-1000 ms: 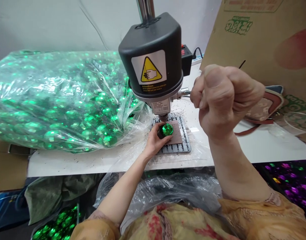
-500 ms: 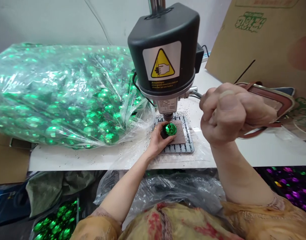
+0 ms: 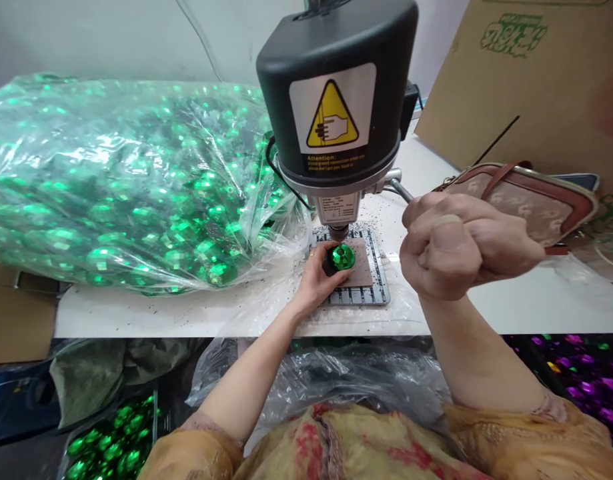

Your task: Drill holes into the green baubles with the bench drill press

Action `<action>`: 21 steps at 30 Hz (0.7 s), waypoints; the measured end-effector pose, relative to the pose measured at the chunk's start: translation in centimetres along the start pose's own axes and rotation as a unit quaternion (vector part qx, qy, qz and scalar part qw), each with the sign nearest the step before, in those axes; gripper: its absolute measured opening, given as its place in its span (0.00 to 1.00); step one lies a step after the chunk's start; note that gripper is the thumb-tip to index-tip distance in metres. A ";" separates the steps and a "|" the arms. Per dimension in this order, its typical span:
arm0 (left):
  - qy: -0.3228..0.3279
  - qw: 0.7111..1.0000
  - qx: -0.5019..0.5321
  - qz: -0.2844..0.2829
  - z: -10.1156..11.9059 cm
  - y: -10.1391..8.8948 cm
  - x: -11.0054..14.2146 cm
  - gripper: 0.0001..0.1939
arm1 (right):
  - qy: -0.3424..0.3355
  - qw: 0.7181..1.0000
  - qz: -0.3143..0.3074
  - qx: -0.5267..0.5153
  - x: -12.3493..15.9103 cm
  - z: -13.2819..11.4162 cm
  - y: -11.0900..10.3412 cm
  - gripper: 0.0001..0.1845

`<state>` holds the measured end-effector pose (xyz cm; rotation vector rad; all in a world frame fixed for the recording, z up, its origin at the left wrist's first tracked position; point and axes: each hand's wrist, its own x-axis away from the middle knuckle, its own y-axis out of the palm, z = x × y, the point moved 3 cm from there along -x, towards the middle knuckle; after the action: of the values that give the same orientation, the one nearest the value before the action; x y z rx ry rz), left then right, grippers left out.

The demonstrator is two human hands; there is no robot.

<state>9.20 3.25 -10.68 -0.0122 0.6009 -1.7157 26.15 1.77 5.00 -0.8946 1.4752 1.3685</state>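
A small bench drill press (image 3: pixel 336 100), black with a yellow warning sticker, stands in front of me. Under its chuck, my left hand (image 3: pixel 319 270) grips a shiny green faceted ball (image 3: pixel 344 256), thumb and fingers around its sides. The ball sits on a brown board (image 3: pixel 363 267) on the slotted metal base (image 3: pixel 381 287). A thin drill bit reaches down to the top of the ball; how deep it goes I cannot tell. My right hand (image 3: pixel 466 247) is in a fist around the end of the drill press's lever (image 3: pixel 400 189), the grip itself hidden by the fingers.
On the left lies a big clear plastic bag (image 3: pixel 136 187) full of green balls. A brown-trimmed pouch (image 3: pixel 531 193) and a cardboard box (image 3: pixel 526 80) are at the right. Dark shavings dot the white table (image 3: pixel 151 313). Below are green balls (image 3: pixel 113 440) and purple ones (image 3: pixel 586 380).
My right hand has come slightly down with the lever, and the drill bit now shows at the top of the ball. My left hand stays in place. The view has shifted a little.
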 end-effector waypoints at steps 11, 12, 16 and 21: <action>-0.027 0.999 0.010 0.016 0.6 0.2 0.0 0.30 | 0.157 0.985 0.022 0.063 -2.9 -0.8 1.6 0.29; -0.035 0.999 0.008 0.028 0.8 0.2 0.0 0.30 | 0.177 0.980 0.052 0.076 -3.7 -0.9 2.0 0.29; -0.009 0.986 -0.092 0.135 2.7 -0.4 2.2 0.26 | 0.220 0.970 0.064 0.084 -5.8 -0.6 3.1 0.31; 0.255 0.939 -0.232 -0.013 5.8 1.4 9.9 0.22 | 0.208 0.976 0.057 0.017 -5.6 0.2 2.9 0.32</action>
<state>9.96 -8.23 -9.32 0.0935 1.3890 -1.5663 25.27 1.89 11.25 -1.1384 1.8842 1.2835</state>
